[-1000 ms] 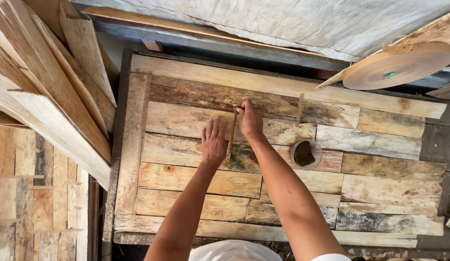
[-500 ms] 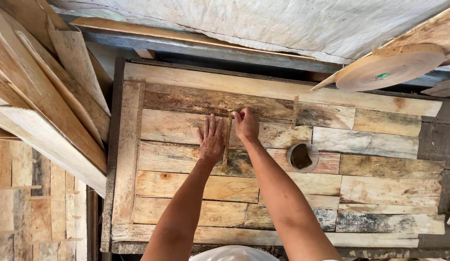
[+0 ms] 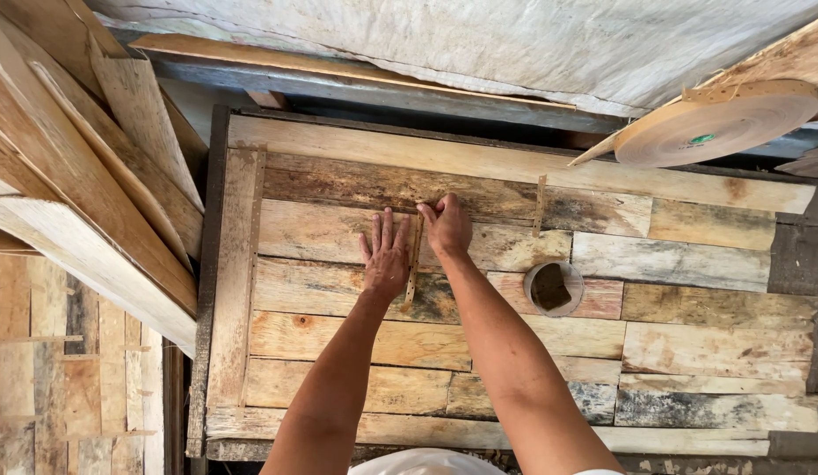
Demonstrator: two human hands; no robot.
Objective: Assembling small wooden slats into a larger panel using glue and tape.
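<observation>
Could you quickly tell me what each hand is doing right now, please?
Left hand: open, flat on the weathered wooden plank panel.
Right hand: closed, pinching the thin perforated strip.

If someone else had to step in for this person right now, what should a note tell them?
Left hand: flat, palm down on the wooden panel, beside the thin strip.
Right hand: fingers pinch the strip's top end against the boards.
The strip lies upright across the plank joints near the panel's middle. A second strip already sits further right, a small round tin below it. A roll of strip material rests at the upper right.
Done: strip laid in place. Whether it is fastened cannot be seen.
</observation>
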